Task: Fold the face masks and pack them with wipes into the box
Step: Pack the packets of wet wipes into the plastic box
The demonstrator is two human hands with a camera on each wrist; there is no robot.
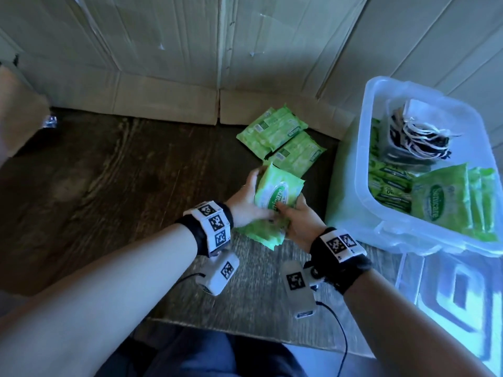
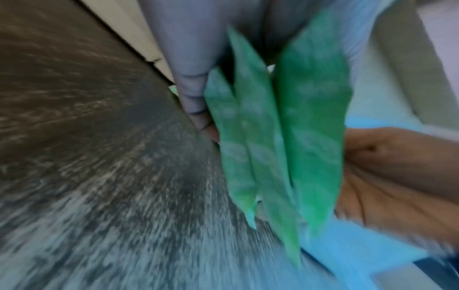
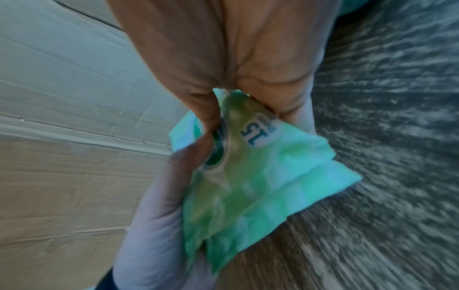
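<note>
Both hands hold a small stack of green wipes packs [image 1: 277, 197] just above the dark wooden table [image 1: 109, 186]. My left hand [image 1: 246, 198] grips the stack from its left side, and in the left wrist view three packs [image 2: 261, 137] stand edge-on against its fingers [image 2: 193, 88]. From the near right, my right hand [image 1: 295, 217] pinches the same packs [image 3: 248, 186] between thumb and fingers. Two more wipes packs [image 1: 272, 129] [image 1: 296, 153] lie behind on the table. The clear plastic box [image 1: 364, 164] on the right holds wipes packs [image 1: 441, 200] and folded black-and-white masks [image 1: 416, 131].
Cardboard sheets [image 1: 190, 63] wall off the back of the table. The box's clear lid [image 1: 462, 295] lies at the near right. A small crumpled shiny object [image 1: 50, 121] sits at the far left by a cardboard edge. Wrist camera cables [image 1: 337, 322] trail toward me.
</note>
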